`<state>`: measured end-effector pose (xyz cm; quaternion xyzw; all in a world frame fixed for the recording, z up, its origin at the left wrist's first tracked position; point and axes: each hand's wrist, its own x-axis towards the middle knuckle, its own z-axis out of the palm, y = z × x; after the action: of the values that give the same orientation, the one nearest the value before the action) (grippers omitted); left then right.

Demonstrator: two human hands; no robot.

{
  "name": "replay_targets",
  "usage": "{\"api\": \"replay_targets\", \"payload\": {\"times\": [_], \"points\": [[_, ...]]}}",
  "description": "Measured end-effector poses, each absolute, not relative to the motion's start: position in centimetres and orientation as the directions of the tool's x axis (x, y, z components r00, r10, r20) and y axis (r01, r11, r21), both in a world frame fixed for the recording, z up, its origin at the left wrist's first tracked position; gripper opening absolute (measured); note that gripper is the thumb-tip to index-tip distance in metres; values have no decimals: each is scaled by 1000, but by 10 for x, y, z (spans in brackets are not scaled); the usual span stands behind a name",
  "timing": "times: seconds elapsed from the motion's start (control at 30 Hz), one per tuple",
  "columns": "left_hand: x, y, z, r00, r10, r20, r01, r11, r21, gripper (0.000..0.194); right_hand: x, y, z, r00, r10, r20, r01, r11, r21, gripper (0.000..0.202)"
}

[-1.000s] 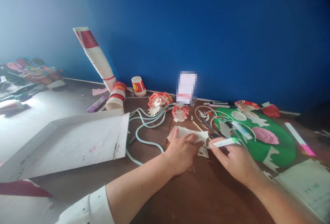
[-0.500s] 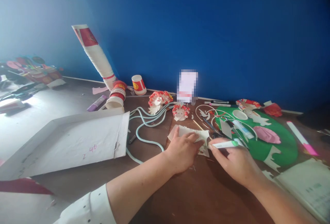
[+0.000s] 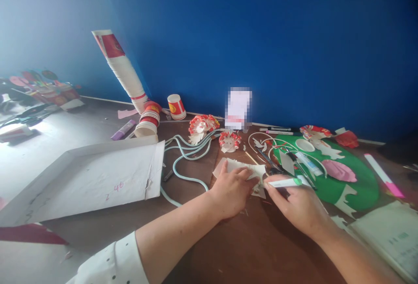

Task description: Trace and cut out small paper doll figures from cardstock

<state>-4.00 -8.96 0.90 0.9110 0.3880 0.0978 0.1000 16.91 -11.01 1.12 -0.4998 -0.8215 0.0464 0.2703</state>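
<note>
My left hand (image 3: 233, 190) lies flat with fingers spread on a white piece of paper or card (image 3: 235, 164) on the brown table. In my right hand (image 3: 298, 203) is a white marker with a green end (image 3: 284, 183), gripped between thumb and fingers at the right edge of the paper. The marker's writing tip is too small to make out. Just beyond the paper stands a small red and white cut-paper flower (image 3: 230, 141), with a larger one (image 3: 203, 127) behind it to the left.
A white box lid (image 3: 94, 179) and coiled pale cable (image 3: 186, 180) lie left. Behind are stacked paper cups (image 3: 126, 77) and a single cup (image 3: 176, 107). To the right, a green disc (image 3: 362, 186) holds paper cutouts and pens, near a pink-capped marker (image 3: 383, 175).
</note>
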Motion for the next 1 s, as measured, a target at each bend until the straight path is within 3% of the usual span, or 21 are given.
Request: {"api": "replay_targets", "payload": {"times": [0.57,1.0], "points": [[-41,-89,8,679,727,102,685,-677,267,39,173,-108,8,-404,806,433,747,564,-352,12],[-40,-87,8,675,735,65,691,-661,293,40,182,-107,19,-508,801,318,692,599,-403,14]]}}
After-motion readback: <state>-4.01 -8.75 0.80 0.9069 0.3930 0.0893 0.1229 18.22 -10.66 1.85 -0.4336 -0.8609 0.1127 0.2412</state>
